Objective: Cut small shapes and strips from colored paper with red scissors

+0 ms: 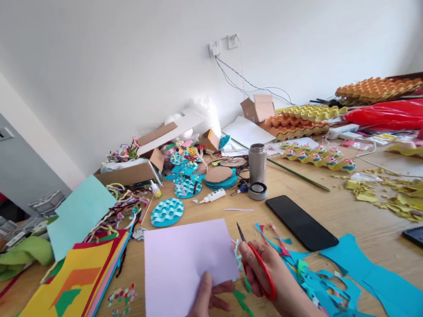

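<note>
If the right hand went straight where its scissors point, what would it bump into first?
Probably the thin lilac paper strip, with the white glue bottle beyond it. The right hand seems raised above the table, so it might pass over the strip; depth is hard to judge.

We see bright, soft light, glare beside the wall [137, 59], stretched edges and darkened right-hand corners.

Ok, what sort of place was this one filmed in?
Most likely an indoor craft workspace: the left hand holds lilac paper, the right hand holds scissors, and blue paper scraps and a stack of coloured sheets lie on the wooden table.
</note>
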{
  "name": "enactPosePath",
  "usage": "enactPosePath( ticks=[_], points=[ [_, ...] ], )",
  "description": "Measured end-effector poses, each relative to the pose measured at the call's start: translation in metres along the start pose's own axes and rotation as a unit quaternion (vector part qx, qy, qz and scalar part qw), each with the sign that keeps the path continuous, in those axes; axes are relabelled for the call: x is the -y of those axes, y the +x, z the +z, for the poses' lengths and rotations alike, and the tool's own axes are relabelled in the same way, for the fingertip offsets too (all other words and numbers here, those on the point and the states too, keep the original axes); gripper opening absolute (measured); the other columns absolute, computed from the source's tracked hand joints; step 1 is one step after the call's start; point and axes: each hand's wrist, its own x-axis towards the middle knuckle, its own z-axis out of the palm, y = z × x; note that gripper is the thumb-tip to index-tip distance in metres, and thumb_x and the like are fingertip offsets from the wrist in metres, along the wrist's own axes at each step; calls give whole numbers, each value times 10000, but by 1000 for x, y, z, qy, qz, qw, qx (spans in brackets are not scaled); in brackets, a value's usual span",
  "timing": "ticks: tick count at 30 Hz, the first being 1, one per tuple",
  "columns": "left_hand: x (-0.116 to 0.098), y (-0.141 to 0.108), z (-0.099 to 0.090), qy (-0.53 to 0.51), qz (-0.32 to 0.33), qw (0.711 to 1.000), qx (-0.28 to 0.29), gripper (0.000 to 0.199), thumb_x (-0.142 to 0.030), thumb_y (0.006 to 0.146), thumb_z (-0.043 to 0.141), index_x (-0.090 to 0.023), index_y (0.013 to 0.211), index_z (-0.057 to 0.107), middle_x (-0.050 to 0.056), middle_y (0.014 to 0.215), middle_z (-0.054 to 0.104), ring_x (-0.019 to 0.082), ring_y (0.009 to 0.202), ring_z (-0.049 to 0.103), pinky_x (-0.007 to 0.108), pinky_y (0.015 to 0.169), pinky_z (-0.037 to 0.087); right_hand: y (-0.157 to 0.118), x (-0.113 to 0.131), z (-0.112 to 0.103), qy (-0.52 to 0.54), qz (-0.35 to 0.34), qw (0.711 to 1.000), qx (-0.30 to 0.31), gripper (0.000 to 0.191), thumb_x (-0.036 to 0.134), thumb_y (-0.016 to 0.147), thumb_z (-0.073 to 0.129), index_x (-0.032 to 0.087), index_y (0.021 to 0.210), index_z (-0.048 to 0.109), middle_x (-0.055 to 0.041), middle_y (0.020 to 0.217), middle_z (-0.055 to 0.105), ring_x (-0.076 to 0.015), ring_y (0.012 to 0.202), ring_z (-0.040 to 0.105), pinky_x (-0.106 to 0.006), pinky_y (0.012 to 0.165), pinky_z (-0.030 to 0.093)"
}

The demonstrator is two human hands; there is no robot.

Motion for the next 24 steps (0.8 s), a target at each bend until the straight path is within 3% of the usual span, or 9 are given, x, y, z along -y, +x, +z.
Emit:
enactPosePath(
  ticks=[5, 11, 14, 18, 24],
  points=[
    [-18, 8, -7, -70, 1, 997, -39, 383, -369, 678, 715, -87, 923, 633, 120, 760, 731, 249, 680, 696, 266, 483, 495, -3, 1, -2, 54, -80, 995, 3, 455, 600, 759, 535, 188, 588, 448, 74, 355, 447, -43, 280, 357, -152, 313, 239],
    [-26, 15, -10, -98, -2, 994, -42, 327, -341, 687, 683, -77, 866, 615, 151, 742, 730, 255, 707, 700, 267, 503, 498, -1, 8, -11, 187, -168, 958, -137, 394, 520, 759, 617, 167, 619, 514, 57, 451, 497, -57, 386, 424, -157, 377, 328],
    [-28, 16, -11, -102, 0, 994, -46, 306, -327, 686, 668, -78, 856, 615, 157, 753, 731, 246, 688, 700, 263, 495, 496, 1, 11, -15, 230, -200, 937, -168, 379, 508, 764, 630, 173, 634, 507, 61, 482, 494, -64, 428, 434, -160, 396, 348],
    [-30, 18, -13, -100, 7, 994, -52, 314, -315, 695, 643, -65, 884, 621, 151, 767, 731, 229, 665, 692, 261, 489, 498, 0, 13, -16, 232, -213, 933, -172, 426, 558, 763, 608, 169, 626, 502, 54, 508, 497, -68, 443, 441, -167, 398, 352],
    [-32, 24, -16, -139, 3, 987, -86, 233, -259, 750, 586, -79, 898, 608, 147, 771, 731, 209, 672, 691, 254, 504, 503, -2, 12, -14, 178, -200, 950, -162, 425, 550, 765, 605, 172, 607, 491, 45, 526, 499, -76, 450, 443, -185, 410, 357]
  ],
)
